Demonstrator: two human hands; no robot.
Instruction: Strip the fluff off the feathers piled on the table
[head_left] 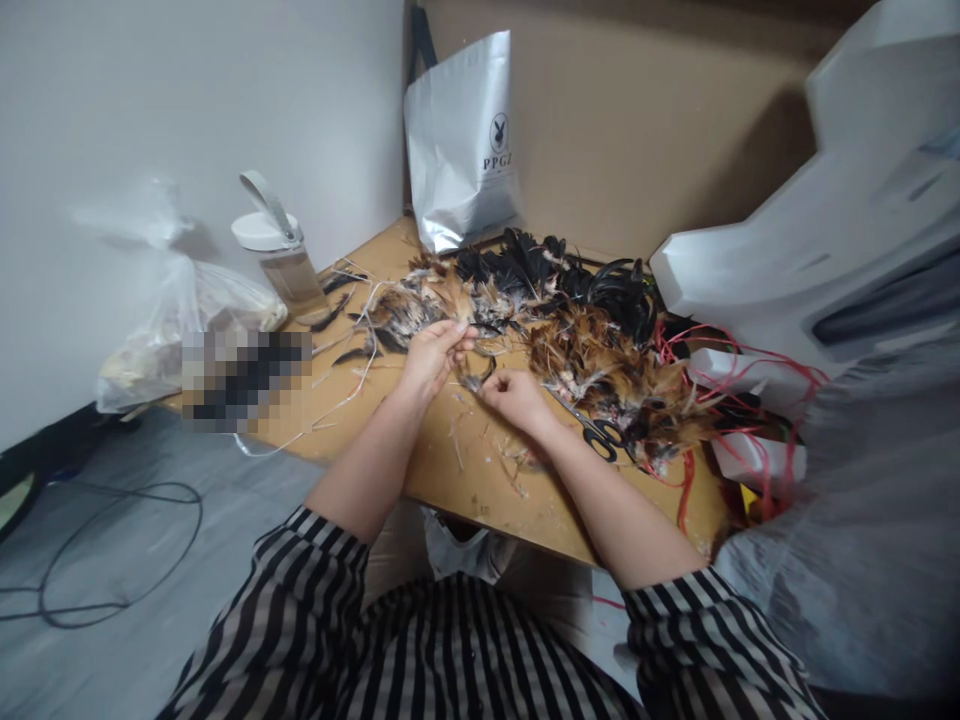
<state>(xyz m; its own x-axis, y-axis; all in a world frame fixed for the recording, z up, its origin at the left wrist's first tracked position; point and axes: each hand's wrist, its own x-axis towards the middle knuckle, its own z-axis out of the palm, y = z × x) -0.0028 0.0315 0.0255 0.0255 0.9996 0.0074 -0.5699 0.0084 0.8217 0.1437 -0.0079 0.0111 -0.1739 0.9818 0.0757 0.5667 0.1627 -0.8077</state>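
Note:
Near the middle of the wooden table (450, 470), my left hand (439, 355) is pinched at the fingertips on a small dark feather (491, 329). My right hand (514, 398) is just to its right and lower, with curled fingers closed on another small dark feather (478, 380). Behind my left hand lies a pile of light brown and grey feathers (405, 305). Black feathers (517, 265) lie at the back, and reddish-brown feathers (577, 350) sit to the right. Black-handled scissors (602, 438) rest beside my right forearm, their blades partly under feathers.
A silver bag (465, 150) stands at the back. On the left are a lidded bottle (289, 270) and a plastic bag (195, 300). Red string (686, 490) tangles over the right side near white foam pieces (757, 455). A white string (360, 385) crosses the table's left part.

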